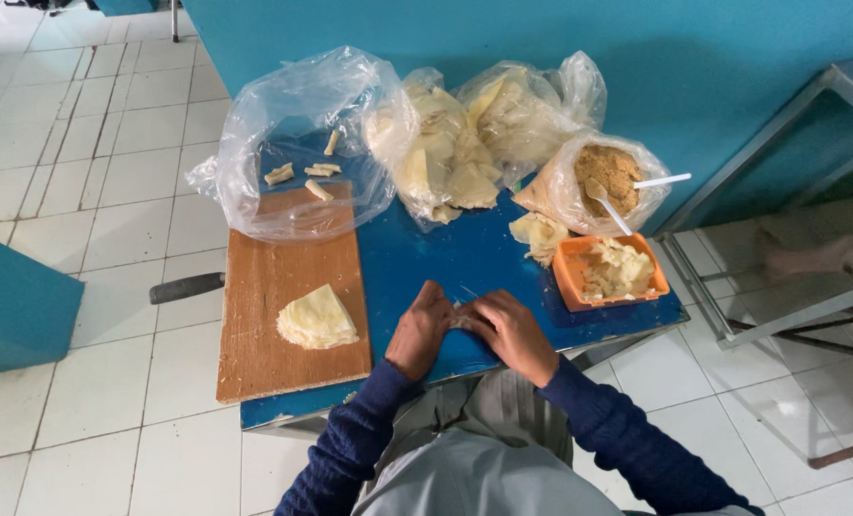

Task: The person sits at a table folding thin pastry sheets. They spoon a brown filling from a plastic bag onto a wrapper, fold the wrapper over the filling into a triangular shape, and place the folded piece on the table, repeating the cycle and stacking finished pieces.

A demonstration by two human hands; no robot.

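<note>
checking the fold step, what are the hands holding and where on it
Both hands, left and right, pinch one small pale wrapper between their fingertips, one at each end, just above the blue table. Which edge exactly cannot be told.

The small pale piece (pixel 462 312) between both hands (pixel 465 330) is mostly covered by fingers; at three o'clock, a blurred foot (pixel 818 256) meets the edge.

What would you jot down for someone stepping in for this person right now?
Left hand and right hand meet over the blue table, pinching a small pale wrapper between the fingertips.
Wrapper stack lies on the wooden board.
Four finished rolls sit in the open clear bag.
Orange tub of pale pieces and a bag of brown crumbs with spoons stand at right.
Left: most wrappers unrolled.
</note>
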